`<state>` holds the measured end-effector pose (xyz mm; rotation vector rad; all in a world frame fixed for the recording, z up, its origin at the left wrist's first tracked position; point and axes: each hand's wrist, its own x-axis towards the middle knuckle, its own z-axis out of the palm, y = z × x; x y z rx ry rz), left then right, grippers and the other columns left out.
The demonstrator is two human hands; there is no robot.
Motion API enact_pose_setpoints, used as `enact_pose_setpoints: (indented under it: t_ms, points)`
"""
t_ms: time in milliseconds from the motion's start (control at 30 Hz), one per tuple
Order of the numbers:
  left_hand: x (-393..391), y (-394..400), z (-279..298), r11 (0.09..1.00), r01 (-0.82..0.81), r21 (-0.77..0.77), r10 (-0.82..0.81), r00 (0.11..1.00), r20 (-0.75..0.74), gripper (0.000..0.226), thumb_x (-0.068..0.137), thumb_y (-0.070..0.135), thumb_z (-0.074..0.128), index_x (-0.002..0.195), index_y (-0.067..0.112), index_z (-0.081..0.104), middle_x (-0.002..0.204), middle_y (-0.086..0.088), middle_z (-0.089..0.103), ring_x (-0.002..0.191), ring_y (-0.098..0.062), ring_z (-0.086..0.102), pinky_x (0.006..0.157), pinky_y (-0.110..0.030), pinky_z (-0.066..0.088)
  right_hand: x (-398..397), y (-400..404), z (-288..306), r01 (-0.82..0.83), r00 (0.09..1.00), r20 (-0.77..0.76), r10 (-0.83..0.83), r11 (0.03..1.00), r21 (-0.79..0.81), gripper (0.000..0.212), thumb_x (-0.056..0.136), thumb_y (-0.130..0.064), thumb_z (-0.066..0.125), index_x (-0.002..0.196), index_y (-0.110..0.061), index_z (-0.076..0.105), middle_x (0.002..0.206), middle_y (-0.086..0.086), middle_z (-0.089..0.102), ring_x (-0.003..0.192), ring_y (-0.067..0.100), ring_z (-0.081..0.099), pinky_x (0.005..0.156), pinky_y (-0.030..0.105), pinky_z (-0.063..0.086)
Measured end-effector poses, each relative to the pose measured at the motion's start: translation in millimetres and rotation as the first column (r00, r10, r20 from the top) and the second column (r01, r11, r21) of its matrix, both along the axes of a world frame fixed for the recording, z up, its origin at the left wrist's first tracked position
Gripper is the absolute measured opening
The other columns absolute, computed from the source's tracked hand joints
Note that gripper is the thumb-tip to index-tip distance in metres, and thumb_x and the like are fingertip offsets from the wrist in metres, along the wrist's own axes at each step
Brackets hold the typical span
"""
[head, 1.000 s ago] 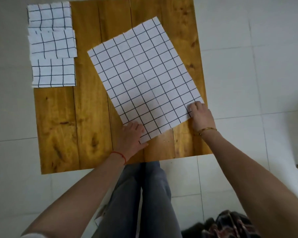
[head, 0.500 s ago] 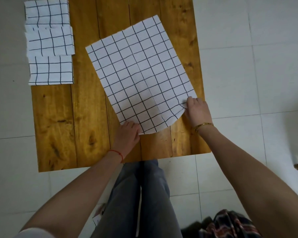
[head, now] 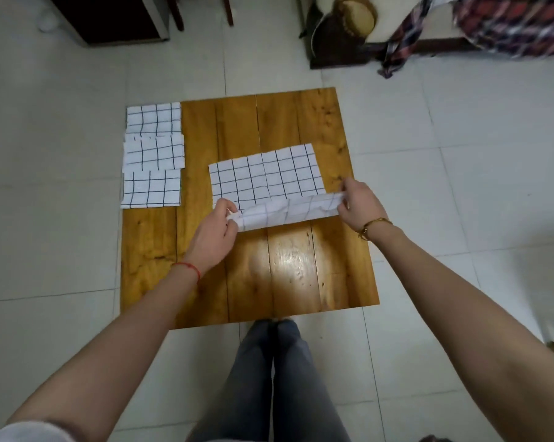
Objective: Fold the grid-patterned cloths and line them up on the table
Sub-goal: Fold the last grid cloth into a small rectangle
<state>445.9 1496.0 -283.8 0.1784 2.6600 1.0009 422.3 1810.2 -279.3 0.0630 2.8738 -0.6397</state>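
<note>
A: Two hands on one cloth; left hand (head: 212,232) pinches the near-left corner, right hand (head: 360,204) pinches the near-right corner; fingers curled round fabric on both, no slack grip.

B: Why lifted like that?

A: Prob. mid-fold; the near edge of the grid cloth (head: 266,177) is raised and curling toward the far side while the far part lies flat on the wooden table (head: 269,282); holding both corners keeps the edge straight so it lands square, I'd judge.

B: And the rest?

A: Three folded cloths (head: 153,156) sit in a column along the table's left edge, touching or overlapping a bit; looks like the line-up spot.

B: Room to move?

A: Bare wood in front of the hands and behind the cloth; cloth's right end is near the table's right edge, so less margin there; gap btw. it and the column stays open.
</note>
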Motion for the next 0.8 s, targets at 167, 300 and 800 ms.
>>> enact_pose_setpoints:
  t_ms: [167, 300, 800]
  points:
    - [-23.1, -15.0, 61.1, 0.997, 0.073, 0.009, -0.072, 0.993, -0.09, 0.03, 0.095, 0.039, 0.056, 0.11, 0.019, 0.041, 0.087, 0.003, 0.051, 0.071, -0.015, 0.05, 0.058, -0.031, 0.034, -19.4, -8.0, 60.5, 0.033, 0.997, -0.069, -0.034, 0.999, -0.007, 0.02, 0.089, -0.012, 0.05, 0.106, -0.005, 0.059, 0.103, 0.015, 0.063, 0.095, 0.032, 0.058, 0.076, 0.034, 0.047]
    - [-39.6, -26.0, 106.0, 0.994, 0.108, -0.027, -0.111, 0.969, -0.22, 0.024, 0.094, 0.04, 0.057, 0.104, 0.024, 0.042, 0.087, 0.011, 0.051, 0.073, -0.004, 0.049, 0.056, -0.022, 0.035, -29.7, -11.0, 105.7, 0.065, 0.99, -0.122, -0.072, 0.996, -0.062, 0.017, 0.091, -0.017, 0.051, 0.103, -0.008, 0.06, 0.102, 0.014, 0.065, 0.092, 0.031, 0.059, 0.076, 0.034, 0.049]
    - [-58.7, -87.4, 222.0, 0.986, 0.164, -0.025, -0.165, 0.96, -0.226, 0.017, 0.098, 0.032, 0.051, 0.097, 0.022, 0.065, 0.092, 0.005, 0.064, 0.09, -0.015, 0.058, 0.072, -0.033, 0.05, -41.5, -32.8, 232.2, -0.219, 0.97, -0.115, 0.216, 0.975, -0.021, 0.007, 0.088, -0.023, 0.06, 0.084, -0.019, 0.057, 0.085, 0.003, 0.058, 0.085, 0.023, 0.054, 0.073, 0.034, 0.042]
